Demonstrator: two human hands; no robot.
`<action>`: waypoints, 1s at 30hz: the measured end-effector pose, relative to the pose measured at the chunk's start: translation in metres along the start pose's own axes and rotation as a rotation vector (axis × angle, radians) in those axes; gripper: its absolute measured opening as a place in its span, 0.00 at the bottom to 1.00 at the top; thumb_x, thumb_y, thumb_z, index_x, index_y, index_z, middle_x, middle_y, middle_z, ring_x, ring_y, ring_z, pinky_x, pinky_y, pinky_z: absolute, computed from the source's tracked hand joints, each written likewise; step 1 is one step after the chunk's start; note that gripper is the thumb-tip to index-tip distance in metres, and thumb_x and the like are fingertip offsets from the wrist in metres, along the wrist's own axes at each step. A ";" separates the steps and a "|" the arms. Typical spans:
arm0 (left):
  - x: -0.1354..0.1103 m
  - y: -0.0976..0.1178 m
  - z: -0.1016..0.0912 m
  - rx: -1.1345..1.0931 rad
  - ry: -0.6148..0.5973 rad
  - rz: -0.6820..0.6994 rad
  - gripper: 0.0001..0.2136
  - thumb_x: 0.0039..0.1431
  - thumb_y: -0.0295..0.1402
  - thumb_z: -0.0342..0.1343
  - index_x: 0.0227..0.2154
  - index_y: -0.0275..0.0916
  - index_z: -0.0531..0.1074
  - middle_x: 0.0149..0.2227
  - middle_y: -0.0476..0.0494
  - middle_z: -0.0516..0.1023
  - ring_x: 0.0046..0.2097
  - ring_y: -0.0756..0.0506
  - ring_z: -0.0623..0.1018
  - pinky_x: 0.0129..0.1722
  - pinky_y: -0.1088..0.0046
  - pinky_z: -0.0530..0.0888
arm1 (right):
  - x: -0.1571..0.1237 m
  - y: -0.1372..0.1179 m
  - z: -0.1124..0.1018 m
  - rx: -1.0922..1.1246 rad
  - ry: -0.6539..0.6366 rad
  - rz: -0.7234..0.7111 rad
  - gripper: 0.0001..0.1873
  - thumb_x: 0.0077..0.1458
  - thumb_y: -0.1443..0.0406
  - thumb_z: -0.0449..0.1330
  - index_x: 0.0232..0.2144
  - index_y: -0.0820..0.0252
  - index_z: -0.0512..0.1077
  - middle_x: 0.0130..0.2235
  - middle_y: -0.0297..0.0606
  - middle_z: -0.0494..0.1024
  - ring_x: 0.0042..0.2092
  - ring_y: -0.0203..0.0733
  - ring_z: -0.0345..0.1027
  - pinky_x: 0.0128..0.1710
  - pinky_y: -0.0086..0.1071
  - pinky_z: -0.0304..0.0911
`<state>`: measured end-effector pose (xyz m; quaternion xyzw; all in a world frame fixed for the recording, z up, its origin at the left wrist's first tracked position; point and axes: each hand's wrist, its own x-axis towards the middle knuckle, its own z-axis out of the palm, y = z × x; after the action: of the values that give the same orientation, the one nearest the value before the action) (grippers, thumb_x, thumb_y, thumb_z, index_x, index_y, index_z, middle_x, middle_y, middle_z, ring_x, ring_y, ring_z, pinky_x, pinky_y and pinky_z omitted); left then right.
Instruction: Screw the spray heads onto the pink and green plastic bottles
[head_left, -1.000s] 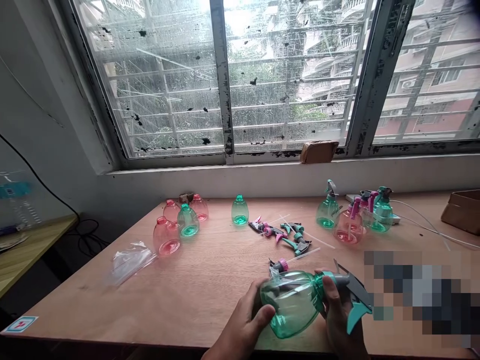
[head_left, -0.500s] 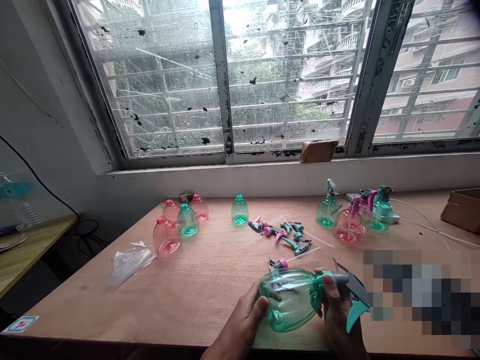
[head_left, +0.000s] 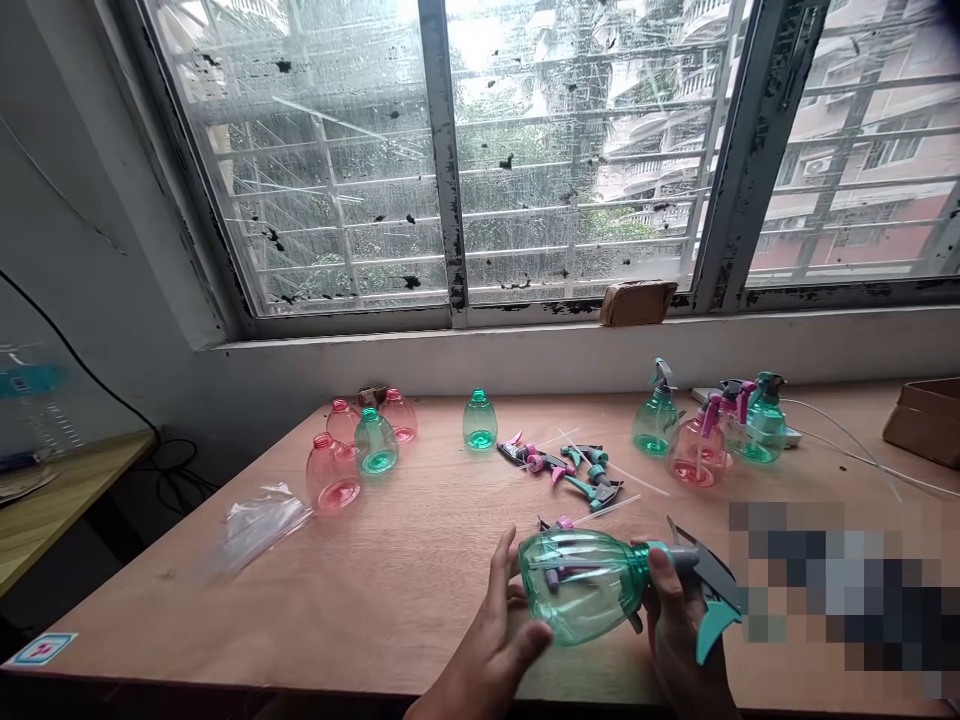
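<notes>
My feed: right hand (head_left: 679,622) is closed around the neck of a green spray bottle (head_left: 581,590), sprayer (head_left: 709,575) seated, bottle tipped on its side on the near side of the spray-head pile (head_left: 596,485). Left hand (head_left: 484,645) is half open, fingers curved by the base; I can't tell if it's touching. Relative to the pile, I see a lone green bottle (head_left: 480,425) behind-left, open-necked bottles (head_left: 376,448) farther left, sprayer-topped bottles (head_left: 696,458) right.
</notes>
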<state>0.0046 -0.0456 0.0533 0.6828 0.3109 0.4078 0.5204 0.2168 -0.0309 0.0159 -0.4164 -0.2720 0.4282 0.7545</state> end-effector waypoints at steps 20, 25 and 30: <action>0.002 0.003 -0.001 -0.112 0.010 -0.093 0.39 0.65 0.60 0.53 0.71 0.42 0.53 0.69 0.32 0.65 0.70 0.30 0.64 0.70 0.48 0.58 | 0.000 0.005 -0.003 -0.119 -0.006 -0.046 0.29 0.49 0.40 0.69 0.37 0.55 0.71 0.25 0.28 0.70 0.24 0.38 0.62 0.19 0.30 0.57; -0.005 -0.009 0.001 0.073 0.030 0.027 0.44 0.59 0.47 0.68 0.71 0.49 0.49 0.71 0.34 0.60 0.70 0.29 0.64 0.70 0.50 0.59 | 0.003 0.005 -0.005 -0.107 0.003 -0.003 0.28 0.49 0.42 0.70 0.39 0.55 0.72 0.30 0.33 0.77 0.28 0.43 0.70 0.26 0.34 0.67; -0.004 -0.010 -0.001 0.058 0.084 0.051 0.60 0.49 0.56 0.72 0.74 0.50 0.38 0.77 0.33 0.43 0.75 0.26 0.51 0.72 0.47 0.52 | 0.006 0.010 -0.007 0.017 -0.031 0.023 0.25 0.51 0.45 0.71 0.40 0.54 0.71 0.26 0.28 0.74 0.23 0.38 0.64 0.20 0.30 0.60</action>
<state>0.0022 -0.0457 0.0432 0.6877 0.3268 0.4401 0.4760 0.2211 -0.0262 0.0040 -0.4064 -0.2754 0.4457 0.7486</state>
